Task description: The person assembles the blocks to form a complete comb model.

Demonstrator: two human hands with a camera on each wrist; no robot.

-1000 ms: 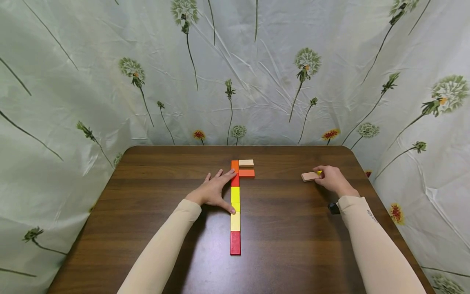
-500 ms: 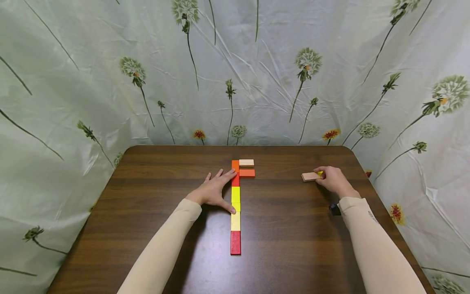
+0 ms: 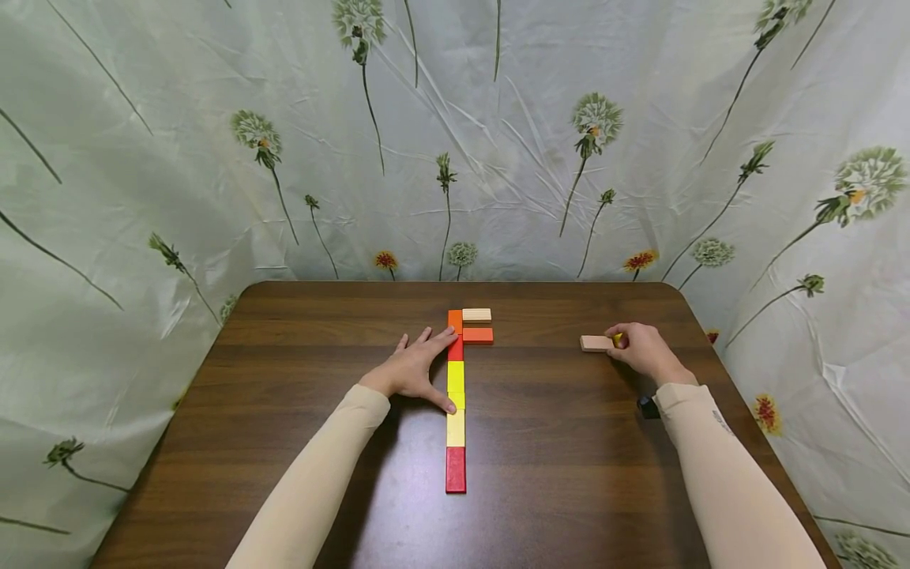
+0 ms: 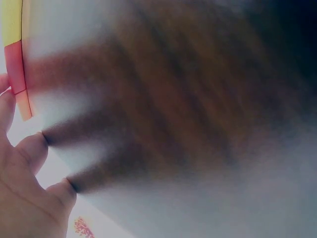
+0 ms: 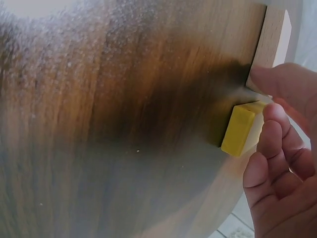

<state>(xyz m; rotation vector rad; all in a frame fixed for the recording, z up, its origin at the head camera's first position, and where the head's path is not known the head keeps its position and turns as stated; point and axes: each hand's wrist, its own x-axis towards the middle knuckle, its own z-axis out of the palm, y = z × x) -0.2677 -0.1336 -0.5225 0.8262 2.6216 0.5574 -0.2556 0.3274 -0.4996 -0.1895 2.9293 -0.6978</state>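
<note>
A straight column of flat wooden blocks runs down the table's middle: an orange block, a red block, yellow blocks, a pale yellow block and a darker red block. Fingers spread, my left hand touches it with its fingertips at the upper red block and thumb at the lower yellow one. My right hand pinches one end of a plain wooden block; the far-side finger is hidden. A yellow block lies beside its curled fingers, mostly covered in the head view.
An orange block and a ribbed pale block lie crosswise against the column's right side. The brown table meets a flower-printed cloth at its far edge.
The plain wooden block has shifted slightly left and turned a little straighter, with my right hand at its end. My left hand and the column have stayed in place.
</note>
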